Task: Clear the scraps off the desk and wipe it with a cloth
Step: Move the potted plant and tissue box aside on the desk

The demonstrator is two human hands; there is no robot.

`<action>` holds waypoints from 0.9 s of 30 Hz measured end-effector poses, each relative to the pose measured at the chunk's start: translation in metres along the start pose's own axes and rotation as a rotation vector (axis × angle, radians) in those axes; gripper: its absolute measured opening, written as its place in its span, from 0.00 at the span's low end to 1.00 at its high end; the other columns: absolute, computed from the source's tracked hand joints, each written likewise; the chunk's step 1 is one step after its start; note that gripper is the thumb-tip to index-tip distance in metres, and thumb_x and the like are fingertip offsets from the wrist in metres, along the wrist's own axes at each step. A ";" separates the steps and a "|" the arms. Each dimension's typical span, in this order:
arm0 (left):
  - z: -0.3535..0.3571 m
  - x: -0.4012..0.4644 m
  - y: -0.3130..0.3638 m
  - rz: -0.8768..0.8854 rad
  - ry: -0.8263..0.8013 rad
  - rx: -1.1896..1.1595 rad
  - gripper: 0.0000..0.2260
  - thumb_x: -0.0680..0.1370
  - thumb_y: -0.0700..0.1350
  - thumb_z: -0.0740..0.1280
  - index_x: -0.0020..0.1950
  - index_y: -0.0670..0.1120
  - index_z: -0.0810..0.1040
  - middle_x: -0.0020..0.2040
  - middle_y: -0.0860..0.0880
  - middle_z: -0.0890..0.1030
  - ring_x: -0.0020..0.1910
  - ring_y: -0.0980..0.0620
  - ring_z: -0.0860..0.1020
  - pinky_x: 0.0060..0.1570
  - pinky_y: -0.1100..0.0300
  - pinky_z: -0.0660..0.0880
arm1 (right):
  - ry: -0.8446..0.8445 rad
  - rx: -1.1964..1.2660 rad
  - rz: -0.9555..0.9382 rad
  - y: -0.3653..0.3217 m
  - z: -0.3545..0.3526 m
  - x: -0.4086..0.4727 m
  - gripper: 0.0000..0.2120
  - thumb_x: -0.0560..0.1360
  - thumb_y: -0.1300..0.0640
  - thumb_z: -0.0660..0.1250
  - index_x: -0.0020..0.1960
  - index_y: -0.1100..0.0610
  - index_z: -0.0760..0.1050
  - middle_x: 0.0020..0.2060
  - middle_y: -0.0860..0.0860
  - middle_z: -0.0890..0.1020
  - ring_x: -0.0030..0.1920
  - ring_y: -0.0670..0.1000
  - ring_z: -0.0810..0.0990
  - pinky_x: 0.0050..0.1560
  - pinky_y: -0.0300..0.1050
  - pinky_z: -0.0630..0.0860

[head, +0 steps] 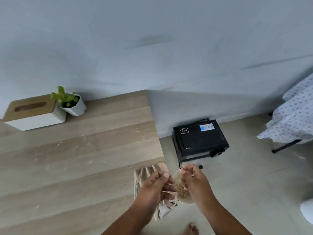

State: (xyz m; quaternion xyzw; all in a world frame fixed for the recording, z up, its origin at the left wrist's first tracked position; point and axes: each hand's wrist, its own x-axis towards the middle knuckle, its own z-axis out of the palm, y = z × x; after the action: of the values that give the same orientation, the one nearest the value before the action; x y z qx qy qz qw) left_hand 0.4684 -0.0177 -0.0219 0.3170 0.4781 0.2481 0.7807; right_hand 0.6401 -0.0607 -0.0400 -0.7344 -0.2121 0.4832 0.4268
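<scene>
Pale crumbs [84, 138] are scattered over the light wooden desk [76, 167]. A brownish ribbed cloth [147, 172] hangs over the desk's right edge, with its lower end showing beneath my hands. My left hand [157, 187] is over it with curled fingers, seemingly gripping the cloth. Just off the desk edge, my right hand [194, 184] holds a small beige bowl [186, 200] by its rim. Brown scraps [182, 190] lie inside the bowl. The two hands nearly touch over the bowl.
A white tissue box with a wooden lid [33, 112] and a small potted plant [72, 104] stand at the desk's back left by the wall. A black appliance [199, 139] sits on the floor at right. A dotted fabric [294, 116] hangs far right. My foot [191, 228] is below.
</scene>
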 end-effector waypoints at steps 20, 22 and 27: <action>-0.305 -0.063 0.122 0.266 0.545 0.244 0.03 0.82 0.47 0.69 0.50 0.49 0.81 0.44 0.50 0.85 0.40 0.55 0.82 0.37 0.60 0.78 | -0.223 -0.235 -0.268 -0.089 0.276 -0.033 0.08 0.79 0.61 0.69 0.55 0.50 0.79 0.46 0.50 0.85 0.45 0.52 0.85 0.50 0.56 0.82; -0.322 -0.061 0.134 0.291 0.583 0.264 0.03 0.81 0.48 0.70 0.49 0.53 0.82 0.44 0.50 0.85 0.43 0.52 0.83 0.40 0.58 0.80 | -0.243 -0.263 -0.279 -0.093 0.292 -0.029 0.10 0.77 0.60 0.71 0.55 0.48 0.79 0.49 0.47 0.85 0.48 0.52 0.85 0.53 0.53 0.81; -0.354 -0.049 0.164 0.377 0.676 0.366 0.01 0.80 0.49 0.71 0.50 0.56 0.82 0.42 0.56 0.84 0.42 0.55 0.82 0.46 0.55 0.82 | -0.270 -0.320 -0.346 -0.108 0.328 -0.006 0.18 0.76 0.57 0.75 0.62 0.46 0.76 0.59 0.44 0.81 0.56 0.45 0.82 0.52 0.39 0.75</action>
State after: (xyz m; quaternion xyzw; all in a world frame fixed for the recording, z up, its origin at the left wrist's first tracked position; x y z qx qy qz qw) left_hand 0.1146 0.1506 0.0061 0.4331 0.6769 0.3872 0.4520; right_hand 0.3563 0.1319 -0.0026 -0.6745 -0.4629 0.4569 0.3493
